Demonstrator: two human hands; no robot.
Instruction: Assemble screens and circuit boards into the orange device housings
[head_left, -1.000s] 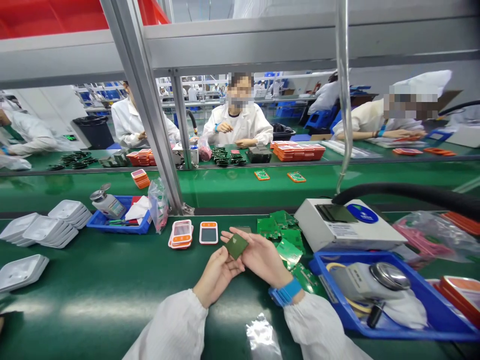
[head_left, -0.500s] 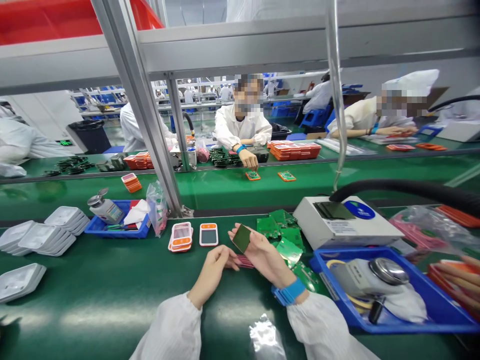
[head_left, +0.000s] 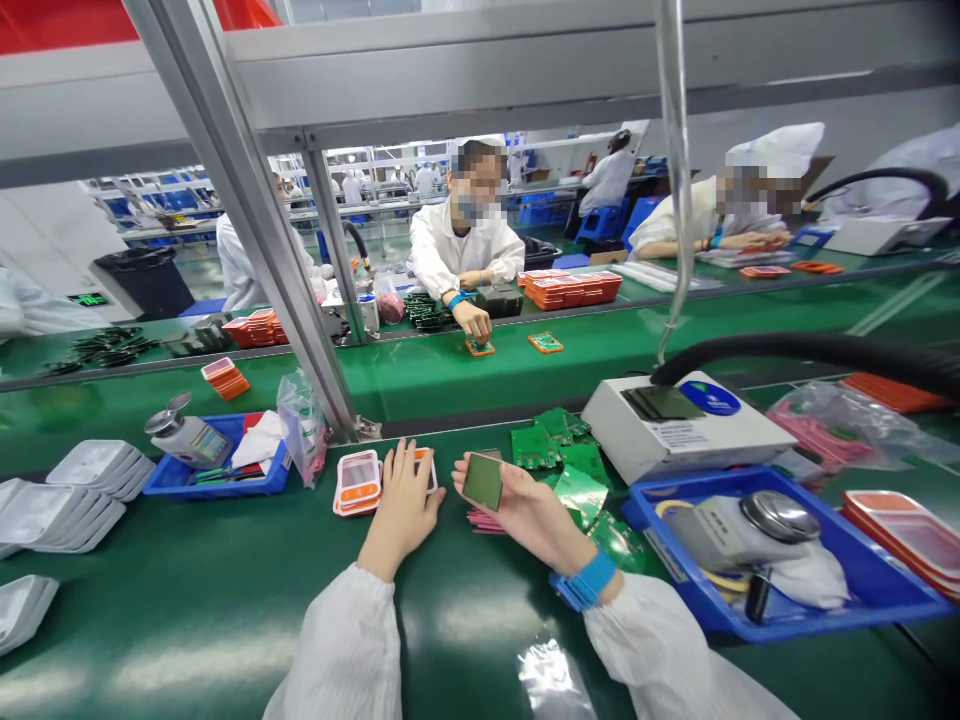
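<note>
My right hand [head_left: 529, 505] is palm up, its thumb and fingers holding a dark olive square display panel [head_left: 482, 481]. My left hand [head_left: 405, 500] lies over an orange-and-white device casing [head_left: 426, 460] on the green bench, fingers stretched across it and covering most of it. Just left of that hand sits a small stack of similar casings [head_left: 358, 482] with clear windows. Pink strips [head_left: 484, 522] lie beneath my right hand. Behind and beside it is a pile of green circuit boards [head_left: 581, 470].
A blue tray [head_left: 679, 575] with a metal-topped bottle stands at right, before a white machine [head_left: 682, 430] with a black hose. White shells [head_left: 67, 500] and another blue tray [head_left: 217, 485] are at left. A metal post [head_left: 247, 220] rises ahead; a co-worker [head_left: 469, 250] sits across.
My left hand has moved left and forward from beside the right hand onto the casing. The right hand still holds the display panel. The view has shifted slightly right.
</note>
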